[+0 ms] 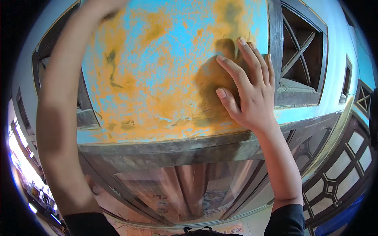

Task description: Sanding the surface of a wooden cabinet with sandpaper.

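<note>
In front of me is a wall panel [157,82] with worn orange and light blue paint and several dark smudges. My right hand [252,90] is raised before its right part, fingers spread and nothing in them. The hand's shadow falls on the paint beside it; whether the fingertips touch the wall I cannot tell. My left arm reaches up along the panel's left side. Only part of my left hand [112,4] shows at the top edge, smeared and cut off. A small dark patch lies under it, and what it holds, if anything, is hidden.
A dark wooden ledge [169,151] runs below the panel, above a glass pane [185,188] with a brown curtain behind it. To the right is a wooden vent opening [299,51] with crossed bars. Another wooden frame [88,118] stands at left. A panelled door [338,169] is far right.
</note>
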The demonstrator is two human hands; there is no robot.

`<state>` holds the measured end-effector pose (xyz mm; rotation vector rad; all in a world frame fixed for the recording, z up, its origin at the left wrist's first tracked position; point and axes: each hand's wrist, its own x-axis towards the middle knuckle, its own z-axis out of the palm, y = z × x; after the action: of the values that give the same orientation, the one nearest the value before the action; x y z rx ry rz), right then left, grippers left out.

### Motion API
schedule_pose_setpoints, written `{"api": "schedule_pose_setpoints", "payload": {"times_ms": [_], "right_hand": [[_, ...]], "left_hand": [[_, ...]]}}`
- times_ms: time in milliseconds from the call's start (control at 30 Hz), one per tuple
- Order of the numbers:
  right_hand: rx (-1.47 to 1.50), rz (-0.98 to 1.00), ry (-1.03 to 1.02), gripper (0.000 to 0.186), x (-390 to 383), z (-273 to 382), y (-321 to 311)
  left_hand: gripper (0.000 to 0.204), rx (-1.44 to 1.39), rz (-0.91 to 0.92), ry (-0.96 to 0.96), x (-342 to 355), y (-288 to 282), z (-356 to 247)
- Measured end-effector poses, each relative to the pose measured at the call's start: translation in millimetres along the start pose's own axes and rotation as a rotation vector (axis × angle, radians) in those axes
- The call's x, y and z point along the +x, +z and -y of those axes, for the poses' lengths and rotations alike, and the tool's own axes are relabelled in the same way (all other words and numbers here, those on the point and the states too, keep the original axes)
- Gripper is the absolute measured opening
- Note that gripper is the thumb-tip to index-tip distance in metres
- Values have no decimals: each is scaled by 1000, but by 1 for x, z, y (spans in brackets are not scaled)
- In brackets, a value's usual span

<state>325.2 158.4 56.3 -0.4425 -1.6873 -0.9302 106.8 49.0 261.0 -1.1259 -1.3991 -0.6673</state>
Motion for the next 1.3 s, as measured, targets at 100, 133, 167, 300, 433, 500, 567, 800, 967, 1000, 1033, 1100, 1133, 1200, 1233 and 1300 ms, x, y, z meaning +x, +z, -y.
{"api": "schedule_pose_setpoints", "payload": {"times_ms": [100,133,167,300,433,500,567,800,967,1000,1033,1100,1133,1200,1233,1300], "right_hand": [[2,14,4,45,3,7,-1],[-12,24,6,45,3,6,3],[26,-4,1,45,5,8,-5],[42,13,-10,45,2,2,-1],[48,-23,3,46,1,2,-6],[38,-7,6,46,4,7,-5],[34,3,9,46,6,10,-5],[40,-51,31,48,-3,-1,-3],[45,-82,70,47,3,14,3],[21,-77,70,47,2,13,6],[-13,-88,90,48,1,5,-3],[-45,-74,99,48,-4,0,-2],[-44,-75,98,47,-4,7,5],[-19,-81,82,47,-4,8,6],[1,-95,92,46,-8,7,7],[12,-97,120,47,-16,11,3]], "left_hand": [[77,20,-134,-137,4,0,-5],[77,-33,-74,-125,2,12,-14],[78,-32,-30,-106,-11,-18,-46],[77,104,189,254,-29,-27,-91],[71,-132,-29,-122,-7,-24,-35],[70,-54,-73,-170,-13,-29,-14],[72,-27,-120,-242,-20,-22,-14],[75,79,318,379,-57,-27,-41],[68,65,-206,110,-68,19,45],[73,-5,-183,205,-89,42,33],[79,-60,-168,314,-112,44,5],[81,-241,36,644,-169,43,-33],[81,-236,44,642,-169,43,-22],[81,-198,30,705,-156,36,-7],[80,-175,-38,644,-148,36,1],[81,-103,-101,494,-136,37,13]]}}
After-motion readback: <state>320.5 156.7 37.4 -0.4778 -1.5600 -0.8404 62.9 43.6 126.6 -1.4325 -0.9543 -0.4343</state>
